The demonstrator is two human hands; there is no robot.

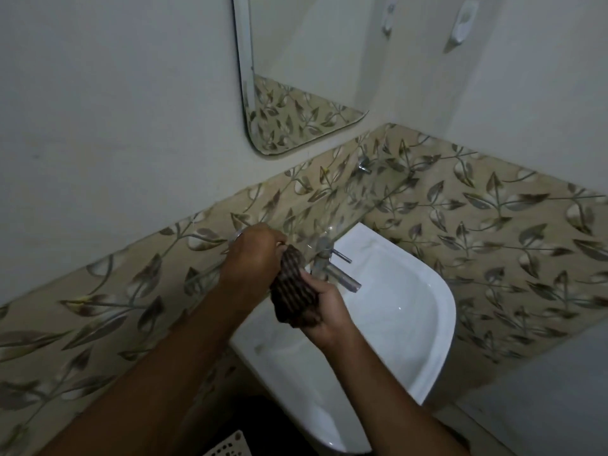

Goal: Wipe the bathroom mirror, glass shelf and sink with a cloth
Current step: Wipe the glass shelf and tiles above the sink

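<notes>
A dark ribbed cloth [293,291] is bunched up over the back edge of the white sink [411,311], just left of the shiny metal tap [332,266]. Both hands are close together and hold it. The left hand [255,255] grips the top of the cloth with curled fingers, and the right hand [324,315] grips the bottom of it. The clear glass shelf [329,205] sits just above the hands, along the wall, and you can see the wall through it. A small metal holder [363,166] fixes the shelf to the wall at its far end. The wall behind the sink has a band of tan tiles with grey leaves [493,218]. Above that the wall is plain white [115,110]. The mirror [296,77] hangs higher up and shows more leaf tiles in it. A white hook [465,21] is stuck on the side wall. A bit of white basket with holes [227,447] peeks in at the bottom.
</notes>
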